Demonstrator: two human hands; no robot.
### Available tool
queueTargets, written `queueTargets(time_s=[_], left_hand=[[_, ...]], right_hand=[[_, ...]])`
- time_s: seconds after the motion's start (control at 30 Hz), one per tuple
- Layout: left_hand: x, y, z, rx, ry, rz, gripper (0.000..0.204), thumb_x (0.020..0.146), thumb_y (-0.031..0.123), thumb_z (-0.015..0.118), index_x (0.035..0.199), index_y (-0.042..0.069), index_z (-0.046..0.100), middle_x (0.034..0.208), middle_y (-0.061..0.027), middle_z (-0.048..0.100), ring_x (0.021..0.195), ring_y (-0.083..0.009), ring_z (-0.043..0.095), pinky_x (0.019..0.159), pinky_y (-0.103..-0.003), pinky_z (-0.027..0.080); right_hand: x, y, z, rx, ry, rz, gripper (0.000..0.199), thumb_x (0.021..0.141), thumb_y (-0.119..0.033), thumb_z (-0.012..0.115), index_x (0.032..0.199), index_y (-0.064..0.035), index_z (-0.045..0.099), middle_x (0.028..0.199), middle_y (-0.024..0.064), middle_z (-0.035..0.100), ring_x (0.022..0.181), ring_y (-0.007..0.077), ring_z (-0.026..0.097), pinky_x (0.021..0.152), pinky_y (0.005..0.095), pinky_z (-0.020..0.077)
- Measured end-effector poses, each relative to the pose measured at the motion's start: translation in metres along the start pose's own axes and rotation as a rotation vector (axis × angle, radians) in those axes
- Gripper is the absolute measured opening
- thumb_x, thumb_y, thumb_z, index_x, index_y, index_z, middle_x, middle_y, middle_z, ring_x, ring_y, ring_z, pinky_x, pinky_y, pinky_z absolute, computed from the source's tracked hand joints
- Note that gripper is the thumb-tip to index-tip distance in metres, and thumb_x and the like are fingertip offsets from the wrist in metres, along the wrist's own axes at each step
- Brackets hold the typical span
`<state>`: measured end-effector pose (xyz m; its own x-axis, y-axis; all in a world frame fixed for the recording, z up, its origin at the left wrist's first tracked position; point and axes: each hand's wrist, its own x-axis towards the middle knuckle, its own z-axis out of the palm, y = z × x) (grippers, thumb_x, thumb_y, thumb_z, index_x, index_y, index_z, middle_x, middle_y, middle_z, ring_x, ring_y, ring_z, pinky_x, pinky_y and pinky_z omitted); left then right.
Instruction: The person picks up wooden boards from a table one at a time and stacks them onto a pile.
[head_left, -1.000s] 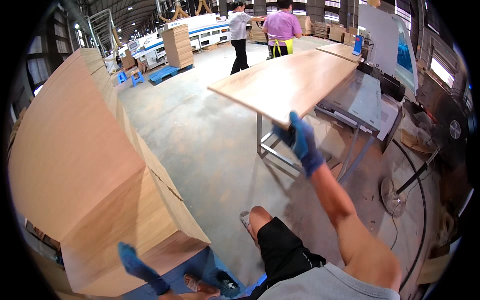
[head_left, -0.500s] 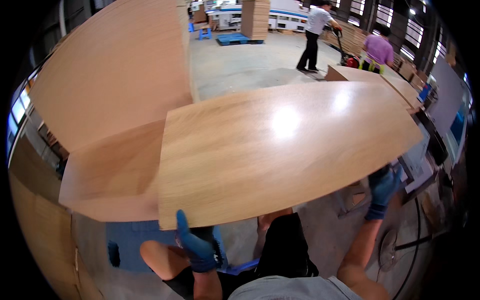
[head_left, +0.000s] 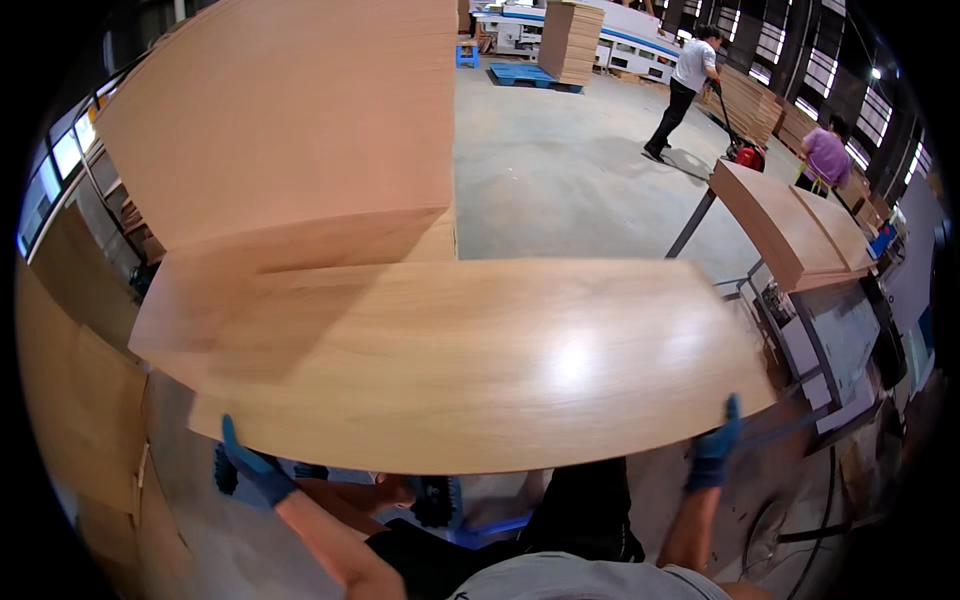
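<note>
Left hand (head_left: 254,470), right hand (head_left: 714,447) (gloved) — each grip holding the same wooden panel (head_left: 480,375)

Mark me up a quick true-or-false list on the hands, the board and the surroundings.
1. The left hand and right hand both hold the board's near edge. True.
2. The gloves on these hands are yellow. False: they are blue.
3. A person in a white top stands by a red cart. True.
4. A blue stool stands under the board. False: the blue stool is far beyond it.
</note>
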<state>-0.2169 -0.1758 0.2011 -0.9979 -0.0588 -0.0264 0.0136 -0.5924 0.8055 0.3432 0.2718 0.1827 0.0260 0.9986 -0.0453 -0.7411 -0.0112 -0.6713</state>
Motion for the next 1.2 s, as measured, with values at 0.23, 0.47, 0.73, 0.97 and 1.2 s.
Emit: queueTargets(time_s=[0.23,0.47,0.73,0.97,1.2], left_hand=[[0.109,-0.029,-0.101,0.09,0.049,0.117,0.051,0.092,0.03,0.057,0.129,-0.003,0.048,0.124,-0.0125,0.055,0.109,-0.0254,0.055,0.091,-0.037,0.047],[0.085,-0.105,-0.006,0.267,0.081,0.143,0.052,0.089,0.024,0.063,0.126,-0.009,0.045,0.119,-0.0169,0.056,0.103,-0.0248,0.057,0.087,-0.036,0.049],[0.114,-0.108,0.039,0.922,0.323,0.215,0.067,0.086,0.036,0.062,0.121,-0.017,0.039,0.111,-0.0306,0.057,0.099,-0.0393,0.059,0.083,-0.043,0.047],[0.236,-0.098,-0.023,1.431,0.239,0.41,0.054,0.084,0.038,0.053,0.096,-0.015,0.054,0.1,-0.0344,0.059,0.088,-0.0438,0.06,0.076,-0.046,0.048],[0.268,-0.09,-0.025,0.904,0.376,0.314,0.047,0.082,0.031,0.064,0.096,-0.014,0.062,0.095,-0.0244,0.066,0.088,-0.0334,0.062,0.077,-0.042,0.049]], right_hand=[[-0.114,0.168,0.1,-0.001,-0.335,0.742,0.044,0.098,-0.03,0.043,0.127,0.0027,0.043,0.125,0.0148,0.054,0.117,0.0276,0.052,0.1,0.0386,0.0434],[-0.125,0.151,0.173,-0.776,-0.709,0.774,0.028,0.092,-0.023,0.056,0.103,0.0025,0.061,0.089,0.0125,0.068,0.085,0.0221,0.068,0.078,0.0315,0.0541],[-0.057,0.275,0.226,-1.09,-0.786,0.046,0.046,0.085,-0.032,0.062,0.11,0.0053,0.057,0.094,0.0189,0.067,0.085,0.0222,0.064,0.077,0.0362,0.0496],[-0.068,0.356,0.257,-0.98,-0.871,0.075,0.038,0.087,-0.027,0.055,0.106,0.006,0.057,0.093,0.0247,0.065,0.088,0.0355,0.064,0.079,0.0415,0.0485],[-0.088,0.369,0.288,-1.382,-0.823,0.079,0.039,0.09,-0.029,0.053,0.107,0.0052,0.056,0.099,0.0279,0.063,0.094,0.0395,0.062,0.081,0.0427,0.0477]])
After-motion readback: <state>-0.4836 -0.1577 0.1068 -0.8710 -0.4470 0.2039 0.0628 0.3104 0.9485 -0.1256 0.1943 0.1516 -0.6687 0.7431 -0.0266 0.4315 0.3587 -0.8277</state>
